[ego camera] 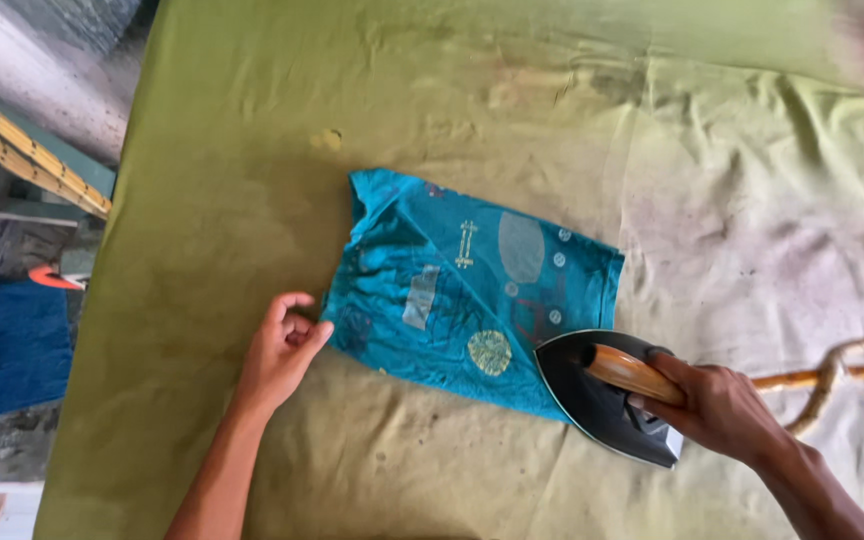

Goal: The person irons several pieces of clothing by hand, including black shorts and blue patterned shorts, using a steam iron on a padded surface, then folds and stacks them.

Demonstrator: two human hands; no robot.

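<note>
Fingers (667,375) hide iron (592,395) handle rear.

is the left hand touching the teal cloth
Touching. The head view shows the left hand with its fingers pressed on the teal cloth's left edge, no gap.

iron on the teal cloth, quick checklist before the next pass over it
1. Grip on the iron: right hand wraps the wooden handle. Ok.
2. Cloth held: left hand touches the left edge of the teal cloth. Ok.
3. Fingers out of the path: the left hand is at the far edge from the iron. Ok.
4. Cloth flat: creases show near the left edge and collar end. Not ok.
5. Cord free: it trails off to the right, away from the cloth. Ok.
6. Iron heat: cannot tell.
</note>
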